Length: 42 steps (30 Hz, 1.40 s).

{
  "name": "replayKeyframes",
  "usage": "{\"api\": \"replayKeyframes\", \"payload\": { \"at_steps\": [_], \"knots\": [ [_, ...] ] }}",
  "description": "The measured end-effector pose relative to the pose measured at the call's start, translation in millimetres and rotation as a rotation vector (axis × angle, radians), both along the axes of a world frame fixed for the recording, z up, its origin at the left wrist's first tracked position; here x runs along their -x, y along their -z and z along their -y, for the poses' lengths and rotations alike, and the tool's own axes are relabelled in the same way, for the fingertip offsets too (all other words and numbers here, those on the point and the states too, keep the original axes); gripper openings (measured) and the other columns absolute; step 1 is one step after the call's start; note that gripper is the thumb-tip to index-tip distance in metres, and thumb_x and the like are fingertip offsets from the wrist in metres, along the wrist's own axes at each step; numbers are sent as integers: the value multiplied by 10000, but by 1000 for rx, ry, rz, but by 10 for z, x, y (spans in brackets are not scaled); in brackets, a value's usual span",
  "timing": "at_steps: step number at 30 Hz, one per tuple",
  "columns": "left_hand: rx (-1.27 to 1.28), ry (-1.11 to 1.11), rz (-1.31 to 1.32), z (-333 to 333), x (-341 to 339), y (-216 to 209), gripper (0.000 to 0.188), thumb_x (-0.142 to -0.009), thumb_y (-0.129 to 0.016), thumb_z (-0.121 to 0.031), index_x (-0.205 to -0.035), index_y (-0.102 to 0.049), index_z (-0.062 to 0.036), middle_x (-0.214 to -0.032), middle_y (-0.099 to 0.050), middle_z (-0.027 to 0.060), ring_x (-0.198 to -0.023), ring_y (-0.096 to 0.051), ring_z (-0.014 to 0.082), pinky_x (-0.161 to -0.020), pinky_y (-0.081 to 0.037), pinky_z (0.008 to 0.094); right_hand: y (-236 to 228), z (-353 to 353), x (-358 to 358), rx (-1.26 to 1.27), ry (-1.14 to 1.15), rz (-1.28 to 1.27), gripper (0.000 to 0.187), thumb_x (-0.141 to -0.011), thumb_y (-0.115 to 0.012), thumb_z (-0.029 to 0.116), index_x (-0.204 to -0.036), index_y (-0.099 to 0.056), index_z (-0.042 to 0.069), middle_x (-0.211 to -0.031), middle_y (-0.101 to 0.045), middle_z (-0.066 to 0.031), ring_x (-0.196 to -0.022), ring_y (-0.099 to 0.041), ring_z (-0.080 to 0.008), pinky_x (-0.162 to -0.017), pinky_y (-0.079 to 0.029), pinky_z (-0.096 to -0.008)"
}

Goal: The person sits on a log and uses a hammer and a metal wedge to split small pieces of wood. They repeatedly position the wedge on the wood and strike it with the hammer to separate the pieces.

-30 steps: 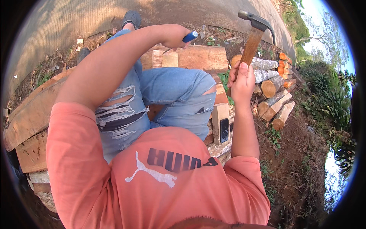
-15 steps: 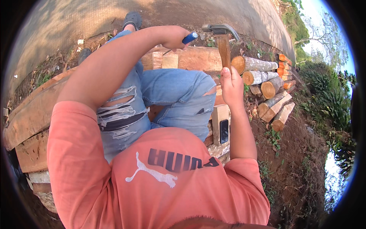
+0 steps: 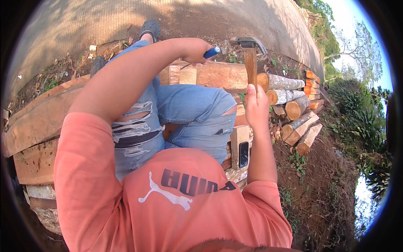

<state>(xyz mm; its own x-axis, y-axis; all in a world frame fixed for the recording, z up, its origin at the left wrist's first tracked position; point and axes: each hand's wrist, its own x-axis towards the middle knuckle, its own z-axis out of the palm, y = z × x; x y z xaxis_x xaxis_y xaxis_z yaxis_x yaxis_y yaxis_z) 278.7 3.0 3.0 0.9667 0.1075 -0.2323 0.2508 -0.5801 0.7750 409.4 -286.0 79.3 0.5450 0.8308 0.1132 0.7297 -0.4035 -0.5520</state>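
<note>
My left hand (image 3: 196, 51) is closed around a tool with a blue handle (image 3: 212, 52). Its thin metal shaft slants down to the left, over a reddish-brown wooden beam (image 3: 222, 74); the tip and exact kind cannot be made out. Just below the shaft, a paler cut patch (image 3: 187, 76) shows on the beam. To the right, my right hand (image 3: 257, 105) grips a claw hammer (image 3: 250, 63) by the lower part of its wooden handle. The hammer head is raised, apart from the blue handle.
Cut logs (image 3: 285, 96) lie stacked right of the beam. A phone (image 3: 243, 154) rests on a wooden block (image 3: 239, 136) beside my leg. Large planks (image 3: 37, 119) lie at the left. Beyond my shoe (image 3: 150, 30) runs a paved surface (image 3: 100, 21).
The hammer and right hand sit slightly lower and a little to the right in the picture. The left hand and blue-handled tool also appear lower, as does much of the scene.
</note>
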Motion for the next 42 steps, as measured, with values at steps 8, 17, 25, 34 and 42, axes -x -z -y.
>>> {"api": "replayKeyframes", "payload": {
  "at_steps": [8, 17, 25, 34, 42],
  "knots": [
    [11, 15, 26, -46, -1, -11, 134, -977, -704, -155, -1079, -642, -94, -928, -725, 85, -830, -750, 216, -792, -543, 421, -43, -41, 45, 33, 82, 0, 368, -1140, -522, 334, -1024, -611, -4, -702, -581, -105, -632, -581, -233, -618, -460, -416],
    [7, -31, -1, -16, -9, -71, 123, -981, -704, -164, -1062, -651, -89, -855, -721, 75, -867, -746, 225, -774, -541, 423, -274, -220, 278, -463, 172, -644, 389, -1166, -488, 373, -931, -553, 70, -676, -481, 33, -553, -405, -102, -536, -390, -298],
    [17, -18, 25, -58, 2, 26, 176, -973, -742, -186, -1095, -677, -77, -929, -736, 100, -837, -727, 243, -771, -537, 434, -187, -106, 104, -400, 155, -542, 404, -1171, -469, 398, -955, -554, 68, -720, -517, 12, -582, -461, -99, -540, -407, -290],
    [-84, -6, 38, -40, 27, 57, 192, -964, -766, -211, -1087, -681, -91, -972, -730, 105, -958, -699, 289, -845, -514, 475, -156, -30, -60, 148, -23, -22, 404, -1146, -515, 375, -1031, -612, 1, -725, -588, -76, -670, -563, -180, -649, -461, -370],
    [-125, 5, 31, -63, -29, 3, 240, -958, -775, -242, -1128, -697, -91, -1025, -745, 126, -1010, -705, 317, -879, -521, 475, -97, -153, 167, -461, 69, -497, 394, -1163, -464, 409, -983, -575, 77, -737, -537, -17, -576, -530, -127, -545, -472, -325]
  ]
}}
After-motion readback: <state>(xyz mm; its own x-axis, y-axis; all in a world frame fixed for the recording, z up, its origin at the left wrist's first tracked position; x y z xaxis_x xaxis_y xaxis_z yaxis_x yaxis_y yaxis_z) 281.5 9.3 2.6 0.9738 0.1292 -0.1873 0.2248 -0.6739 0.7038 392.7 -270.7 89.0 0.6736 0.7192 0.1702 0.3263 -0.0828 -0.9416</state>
